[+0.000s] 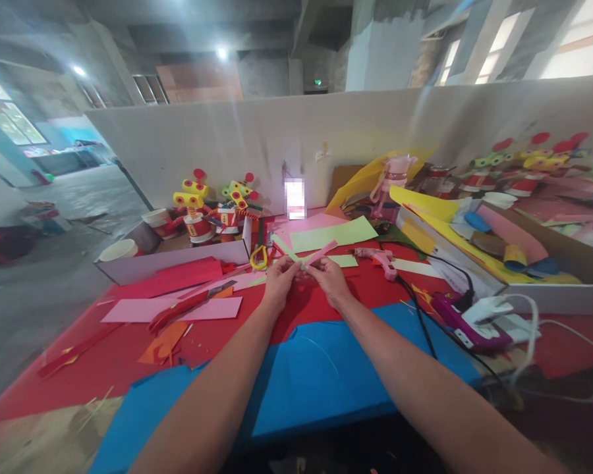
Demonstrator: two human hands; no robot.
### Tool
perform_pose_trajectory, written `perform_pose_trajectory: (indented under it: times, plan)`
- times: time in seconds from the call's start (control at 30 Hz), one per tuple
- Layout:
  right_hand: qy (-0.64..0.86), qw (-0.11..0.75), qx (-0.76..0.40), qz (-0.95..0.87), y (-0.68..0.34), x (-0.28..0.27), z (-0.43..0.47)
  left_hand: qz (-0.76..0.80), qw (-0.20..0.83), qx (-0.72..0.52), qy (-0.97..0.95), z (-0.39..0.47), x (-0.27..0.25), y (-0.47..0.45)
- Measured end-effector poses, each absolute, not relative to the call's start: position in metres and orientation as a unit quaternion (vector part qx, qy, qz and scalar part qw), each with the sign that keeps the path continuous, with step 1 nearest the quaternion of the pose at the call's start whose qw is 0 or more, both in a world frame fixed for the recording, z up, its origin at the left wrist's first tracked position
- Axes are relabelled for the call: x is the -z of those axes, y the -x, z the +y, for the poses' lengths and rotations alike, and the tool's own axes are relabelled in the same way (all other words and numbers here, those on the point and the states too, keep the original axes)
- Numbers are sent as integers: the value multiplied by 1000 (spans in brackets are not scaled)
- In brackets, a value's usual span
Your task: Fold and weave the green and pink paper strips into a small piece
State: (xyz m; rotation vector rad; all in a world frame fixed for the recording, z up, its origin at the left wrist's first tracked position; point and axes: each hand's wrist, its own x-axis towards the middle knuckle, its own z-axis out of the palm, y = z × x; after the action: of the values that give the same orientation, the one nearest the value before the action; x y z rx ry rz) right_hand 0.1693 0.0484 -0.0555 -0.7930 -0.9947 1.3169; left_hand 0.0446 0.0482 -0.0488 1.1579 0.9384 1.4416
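Over the red table covering, my left hand (281, 282) and my right hand (330, 280) meet close together, fingertips pinched. Between them a light green paper strip (287, 249) and a pink paper strip (325, 252) cross in a V, their far ends pointing up and apart. The fingers cover the crossing, so how the strips are joined there is hidden. Just beyond lies a light green paper sheet (333, 234). Yellow-handled scissors (259, 258) rest left of my hands. To the right is a pink glue gun (383, 262) with a dark cable.
A blue sheet (321, 375) covers the near edge. At left are a red-handled cutter (180, 311), pink paper (128, 311) and a box (182, 260) behind which paper-cup figures (197, 224) stand. At right are a purple power strip (467, 322), cables and a box (558, 293) of paper.
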Motion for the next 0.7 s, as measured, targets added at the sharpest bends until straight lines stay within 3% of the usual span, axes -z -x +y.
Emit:
perform_pose_trajectory:
  times: [0.37,0.7]
  plan:
    - [366,612,-566,-413,-169,58,52,392,469,-605,-510,50,51,-43]
    - [351,625,-574,-396,-167,54,49,407,516,-565,-499,46,47,-46]
